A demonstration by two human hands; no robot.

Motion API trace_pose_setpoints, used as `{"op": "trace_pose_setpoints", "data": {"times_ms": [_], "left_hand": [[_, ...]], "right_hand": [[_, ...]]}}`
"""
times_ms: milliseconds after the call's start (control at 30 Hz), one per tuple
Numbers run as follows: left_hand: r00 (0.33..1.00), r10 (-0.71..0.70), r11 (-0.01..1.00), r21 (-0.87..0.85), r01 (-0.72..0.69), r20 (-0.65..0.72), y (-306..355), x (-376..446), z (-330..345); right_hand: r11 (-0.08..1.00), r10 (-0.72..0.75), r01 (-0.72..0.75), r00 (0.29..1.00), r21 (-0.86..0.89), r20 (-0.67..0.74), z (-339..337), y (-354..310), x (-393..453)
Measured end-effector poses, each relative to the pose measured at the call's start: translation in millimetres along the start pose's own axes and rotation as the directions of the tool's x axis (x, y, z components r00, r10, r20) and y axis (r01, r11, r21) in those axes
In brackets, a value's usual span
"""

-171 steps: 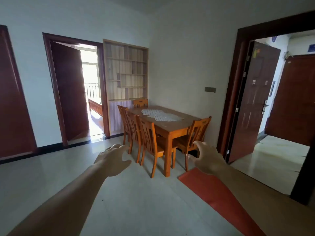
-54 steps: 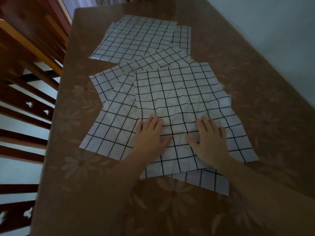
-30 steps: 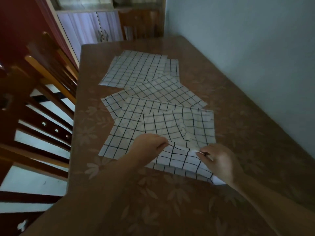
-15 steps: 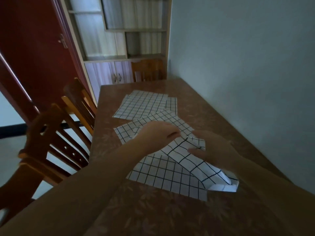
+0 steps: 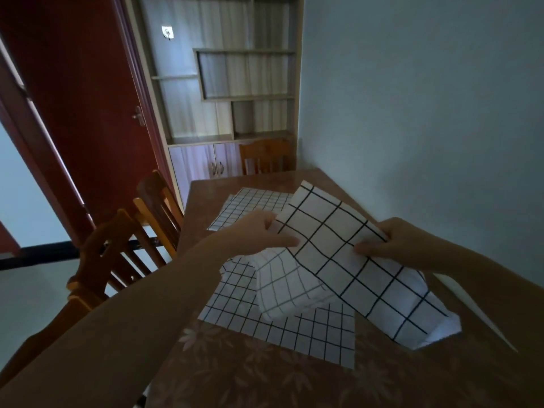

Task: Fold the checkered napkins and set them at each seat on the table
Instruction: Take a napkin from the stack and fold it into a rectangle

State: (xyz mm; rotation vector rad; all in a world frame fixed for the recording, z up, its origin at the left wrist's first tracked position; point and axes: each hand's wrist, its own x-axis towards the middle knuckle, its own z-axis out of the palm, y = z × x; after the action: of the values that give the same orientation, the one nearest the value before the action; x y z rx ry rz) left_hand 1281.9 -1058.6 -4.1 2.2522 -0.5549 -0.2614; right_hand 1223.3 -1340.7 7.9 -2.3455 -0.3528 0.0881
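With the top napkin lifted off the pile on the table, the left hand pinches its left edge and the right hand pinches the right, fingers curled on cloth. A clean fold here probably needs matched corners, even tension, then a flat crease.
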Motion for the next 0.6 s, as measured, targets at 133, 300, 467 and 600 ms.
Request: {"op": "trace_pose_setpoints", "data": {"times_ms": [133,300,467,600], "left_hand": [[0.995,-0.032,0.992,-0.123,0.02,-0.096,14,3,7],[0.995,-0.041,0.972,-0.235,0.019,-0.086,36,3,9],[0.986,-0.019,0.905,-0.421,-0.055,-0.168,53,0,1],[0.936,-0.144,0.784,-0.615,-0.089,-0.32,46,-2,-15]], "right_hand": [[0.998,0.051,-0.047,0.994,0.048,-0.094,-11,5,-6],[0.999,0.034,-0.03,0.98,0.022,-0.195,-14,-1,-2],[0.982,0.026,-0.007,0.995,0.189,-0.099,-17,-2,-9],[0.97,0.227,-0.237,0.963,0.057,0.145,-9,27,-20]]}}
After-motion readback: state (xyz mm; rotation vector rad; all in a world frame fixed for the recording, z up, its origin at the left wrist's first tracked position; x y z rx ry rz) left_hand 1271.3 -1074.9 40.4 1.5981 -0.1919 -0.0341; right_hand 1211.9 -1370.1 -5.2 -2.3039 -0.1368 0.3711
